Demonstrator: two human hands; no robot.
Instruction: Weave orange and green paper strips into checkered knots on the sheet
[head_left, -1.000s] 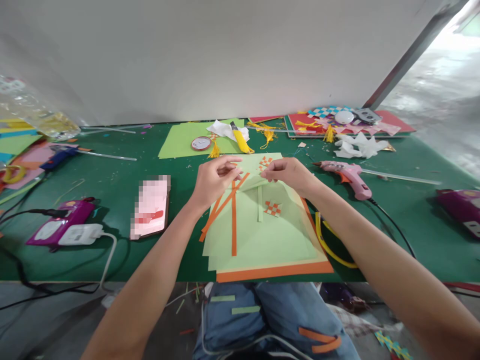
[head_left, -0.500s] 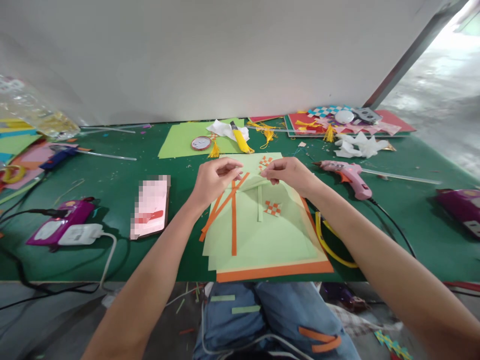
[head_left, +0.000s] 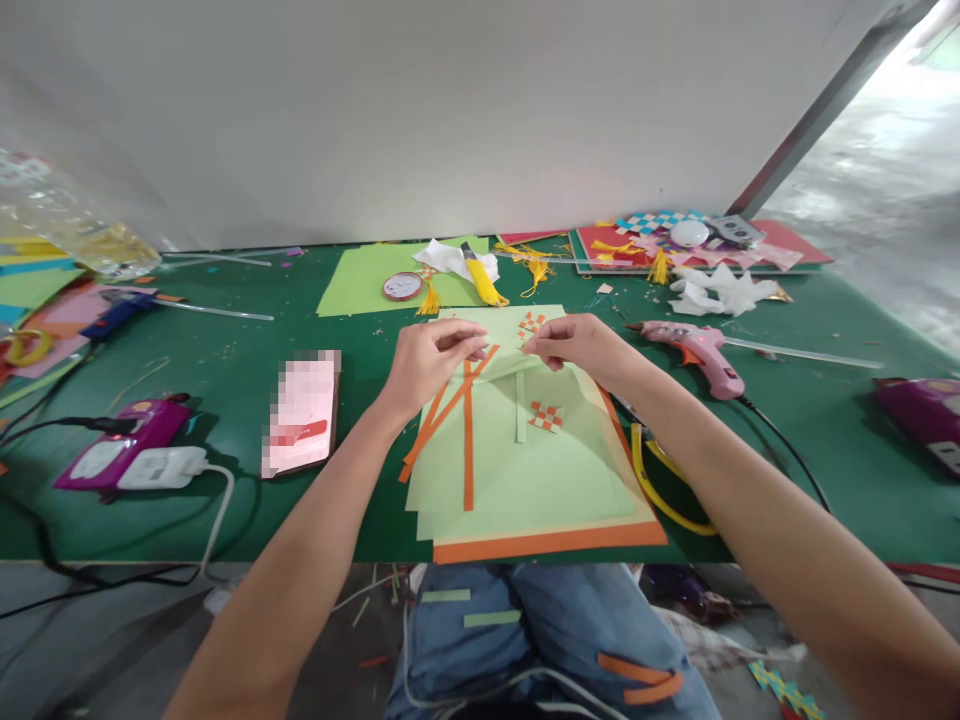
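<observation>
Over a stack of pale green paper sheets point(head_left: 540, 480), my two hands face each other with a small gap between. My left hand point(head_left: 441, 358) has thumb and fingers pressed together; what lies in the pinch is too small to make out. My right hand point(head_left: 574, 345) is pinched too, with something pale and tiny at its fingertips that I cannot name. Below the left hand lie crossed orange paper strips point(head_left: 469, 450). A pale green strip point(head_left: 520, 410) and an orange-and-white woven paper piece point(head_left: 546, 416) rest under the right hand. Another woven piece point(head_left: 532, 322) lies between the hands, farther back.
A pink glue gun point(head_left: 705, 355) and yellow-handled scissors point(head_left: 667, 500) lie to the right. On the left are a phone point(head_left: 304, 420) and a purple power strip point(head_left: 131, 440). A yellow cutter knife point(head_left: 482, 275), tassels and tissue sit behind. Paper strips lie on my lap.
Both hands stay almost in place, pinched as before. Only a very slight shift of the fingers shows; the papers and tools have not moved.
</observation>
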